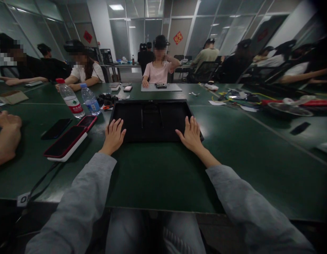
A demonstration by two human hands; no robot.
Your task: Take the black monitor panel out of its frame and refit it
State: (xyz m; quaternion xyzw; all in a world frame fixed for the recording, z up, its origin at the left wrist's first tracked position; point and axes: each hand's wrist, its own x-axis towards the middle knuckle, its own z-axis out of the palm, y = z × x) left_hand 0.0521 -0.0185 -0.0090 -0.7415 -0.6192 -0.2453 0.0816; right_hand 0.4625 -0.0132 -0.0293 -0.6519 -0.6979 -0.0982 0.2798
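Dim interior, head view. Beyond and above the left hand point(114, 137), I see a bright ceiling light point(116, 7). Pale glare marks the green table point(158, 173) just right of the right hand point(192, 135); farther right, shapes stretch and blur, and the upper corner blackens.

Dark green on the desk point(160, 176), black on the case point(152, 123).
Plain grey on both sleeves point(86, 190); gold pattern over red on the far poster point(178, 37).
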